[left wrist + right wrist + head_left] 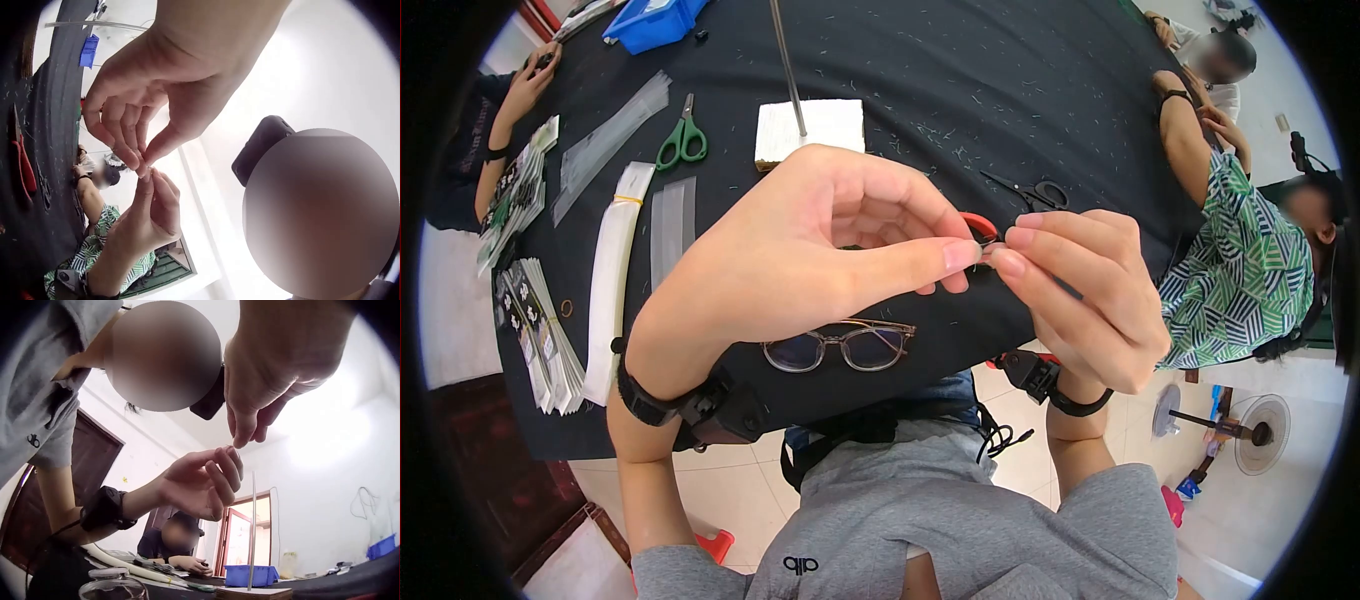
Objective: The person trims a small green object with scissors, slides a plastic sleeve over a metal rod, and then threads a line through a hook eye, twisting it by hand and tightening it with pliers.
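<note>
My left hand point(800, 235) and right hand point(1090, 290) meet fingertip to fingertip, raised over the near side of the table. Thumb and fingers of both pinch a tiny thin piece point(988, 250), mostly covered by the fingertips; I cannot tell its kind. In the left wrist view the left hand point(181, 94) comes down from above and the right hand point(147, 219) up from below. Beyond the fingers lies a red-handled cutting tool point(25, 165), partly hidden in the head view. Black scissors point(1040, 192) rest beside it, and clear-framed glasses point(840, 350) lie under the left wrist.
A thin metal rod point(788, 65) stands upright in a white block point(840, 120). Green scissors point(683, 140), clear plastic strips point(615, 135), a banded white bundle point(618, 260) and printed packets point(545, 330) lie leftward. A blue bin point(650, 25) stands behind. Other people sit around the table.
</note>
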Demonstrator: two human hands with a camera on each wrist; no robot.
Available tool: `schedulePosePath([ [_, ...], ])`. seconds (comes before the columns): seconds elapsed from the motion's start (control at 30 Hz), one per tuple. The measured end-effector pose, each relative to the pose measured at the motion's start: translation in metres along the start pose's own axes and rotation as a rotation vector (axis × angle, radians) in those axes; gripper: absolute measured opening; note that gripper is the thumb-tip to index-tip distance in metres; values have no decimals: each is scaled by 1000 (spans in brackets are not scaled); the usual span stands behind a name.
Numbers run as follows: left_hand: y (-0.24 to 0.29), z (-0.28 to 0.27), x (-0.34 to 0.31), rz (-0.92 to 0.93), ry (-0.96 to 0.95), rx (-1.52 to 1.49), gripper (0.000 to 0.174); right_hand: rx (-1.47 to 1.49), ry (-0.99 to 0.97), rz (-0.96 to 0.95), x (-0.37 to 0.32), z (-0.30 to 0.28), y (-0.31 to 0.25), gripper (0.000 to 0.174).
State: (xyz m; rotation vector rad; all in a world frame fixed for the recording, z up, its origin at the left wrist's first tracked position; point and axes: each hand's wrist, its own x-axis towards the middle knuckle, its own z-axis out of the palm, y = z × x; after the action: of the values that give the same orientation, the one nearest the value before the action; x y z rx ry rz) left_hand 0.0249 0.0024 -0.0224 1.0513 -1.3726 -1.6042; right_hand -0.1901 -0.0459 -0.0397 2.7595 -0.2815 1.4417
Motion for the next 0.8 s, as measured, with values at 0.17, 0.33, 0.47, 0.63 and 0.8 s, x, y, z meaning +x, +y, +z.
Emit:
schedulePosePath([
  [0.17,-2,0,2,40,27,13,13,48,-35,9,3,2,6,26],
  [0.33,-1,0,3,56,138,129,14,668,122,735,-2,10,3,22],
  [0.47,-11,4,6,177,175,248,14,832,-23,794,-3,8,2,20],
  [0.63,-11,4,6,201,179,282,14,757,-31,752,-5,16,0,15],
  [0.8,-13,3,8,189,195,154,15,709,-6,768,-5,13,0,14],
])
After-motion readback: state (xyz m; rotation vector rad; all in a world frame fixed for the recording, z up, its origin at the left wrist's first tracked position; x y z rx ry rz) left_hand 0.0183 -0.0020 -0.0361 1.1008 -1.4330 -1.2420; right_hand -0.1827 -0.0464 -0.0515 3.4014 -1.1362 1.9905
